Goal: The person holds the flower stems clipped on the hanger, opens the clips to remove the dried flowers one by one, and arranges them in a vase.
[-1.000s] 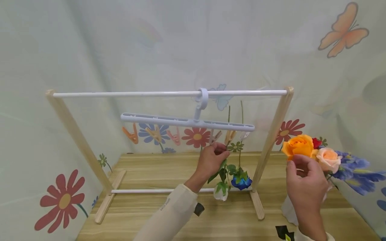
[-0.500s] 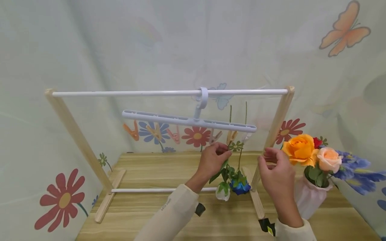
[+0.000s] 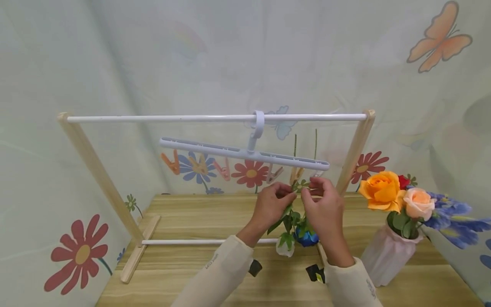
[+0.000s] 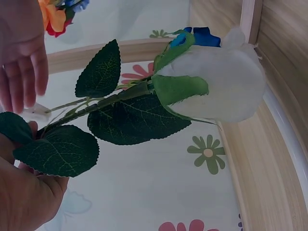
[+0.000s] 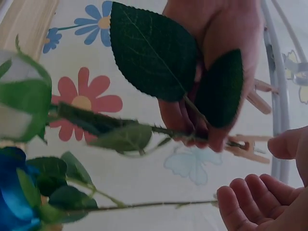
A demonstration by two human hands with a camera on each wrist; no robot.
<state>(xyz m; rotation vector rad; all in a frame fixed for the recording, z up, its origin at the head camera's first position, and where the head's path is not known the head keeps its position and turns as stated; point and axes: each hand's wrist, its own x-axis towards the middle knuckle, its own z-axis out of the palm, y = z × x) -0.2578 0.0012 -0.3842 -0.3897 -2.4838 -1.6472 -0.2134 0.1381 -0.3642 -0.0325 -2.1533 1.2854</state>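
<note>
My left hand (image 3: pixel 270 209) pinches the stem of a white artificial rose (image 4: pixel 226 82), which hangs bloom down. The stem's top passes through a yellow-orange clothespin (image 3: pixel 296 175) under the pale blue hanger (image 3: pixel 215 149). Close beside that clothespin, my right hand (image 3: pixel 326 211) is raised, its thumb and fingers apart with nothing between them in the right wrist view. A blue rose (image 5: pixel 17 192) hangs upside down next to the white one, its stem running up to a whitish clothespin (image 3: pixel 317 173). Green leaves (image 4: pixel 62 151) partly cover the left fingers.
The hanger hooks over the white top rail (image 3: pixel 161 118) of a wooden-legged rack (image 3: pixel 99 179). Several other clothespins, including an orange one (image 3: pixel 171 162), hang from it. A pale pink vase (image 3: pixel 389 256) with an orange rose (image 3: pixel 381 192) and other flowers stands right of the rack.
My right hand has moved left from the vase's flowers to beside the left hand. The hanger has shifted slightly right and tilted a bit more. The left hand keeps its grip on the stem.
</note>
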